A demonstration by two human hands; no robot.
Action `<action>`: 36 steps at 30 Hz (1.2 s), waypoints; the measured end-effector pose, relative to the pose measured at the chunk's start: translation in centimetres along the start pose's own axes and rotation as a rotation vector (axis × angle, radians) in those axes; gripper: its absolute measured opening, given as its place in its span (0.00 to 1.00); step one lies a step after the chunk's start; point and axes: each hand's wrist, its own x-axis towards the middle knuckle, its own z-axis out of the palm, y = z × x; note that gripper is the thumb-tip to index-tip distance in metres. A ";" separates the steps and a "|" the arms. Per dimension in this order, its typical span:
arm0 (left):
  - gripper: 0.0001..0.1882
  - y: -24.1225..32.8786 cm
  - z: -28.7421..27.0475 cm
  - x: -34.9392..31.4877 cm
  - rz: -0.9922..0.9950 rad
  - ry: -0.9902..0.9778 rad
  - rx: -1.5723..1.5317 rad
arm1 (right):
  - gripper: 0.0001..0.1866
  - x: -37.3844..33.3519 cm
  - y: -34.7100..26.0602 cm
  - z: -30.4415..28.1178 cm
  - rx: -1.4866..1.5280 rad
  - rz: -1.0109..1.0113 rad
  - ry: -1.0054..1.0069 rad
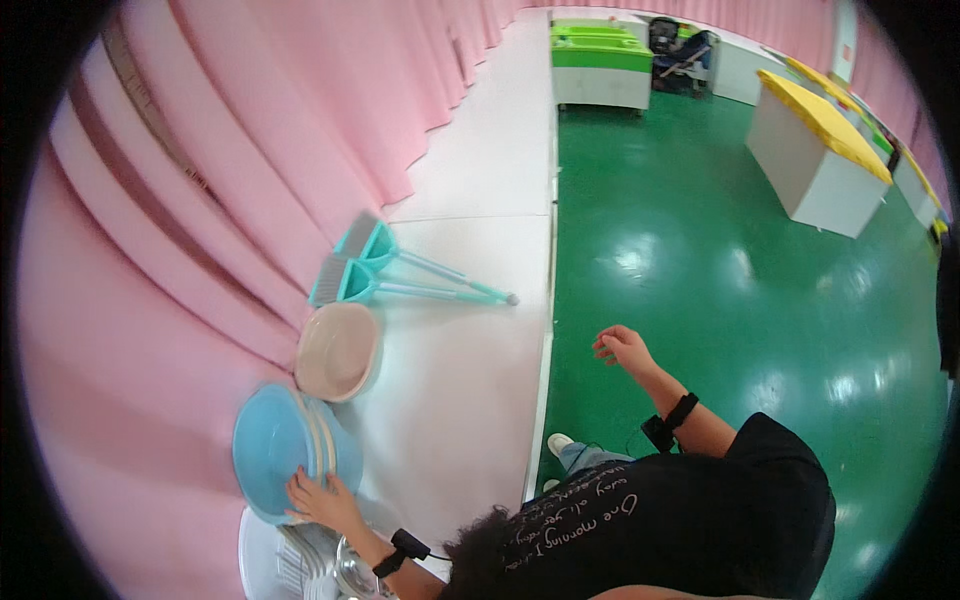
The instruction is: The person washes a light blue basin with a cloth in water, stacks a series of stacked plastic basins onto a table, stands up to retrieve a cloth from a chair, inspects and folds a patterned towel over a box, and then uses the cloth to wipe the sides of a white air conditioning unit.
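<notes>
At the lower left, my left hand [322, 502] reaches over the near rim of a light blue basin [262, 450]. Its fingers are spread against the rim, and I see no firm grip. The blue basin leans on its side at the front of a stack, with cream and blue basins [335, 450] behind it. My right hand [624, 346] hangs in the air above the green floor, loosely curled with fingers partly apart and nothing in it. Each wrist wears a black strap with a small device.
A beige basin [338, 350] and two turquoise dustpans with brushes [362, 280] rest along the pink curtain [290, 130] on a white ledge [450, 380]. White basins [270, 555] stand below my left hand. Farther off are a green-topped cabinet [600, 75], a stroller [680, 55] and a yellow-topped table [815, 150].
</notes>
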 end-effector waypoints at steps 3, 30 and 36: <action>0.29 1.1 0.8 -0.7 -0.086 0.208 -0.133 | 0.14 -4.7 1.2 -2.1 -0.059 0.006 -0.027; 0.15 47.8 -19.1 -39.9 1.861 -0.653 -1.228 | 0.12 -50.8 16.4 -37.0 0.283 0.079 0.972; 0.14 55.1 -25.6 -49.1 2.168 -0.751 -1.209 | 0.10 -61.1 21.4 -37.8 0.506 0.120 1.247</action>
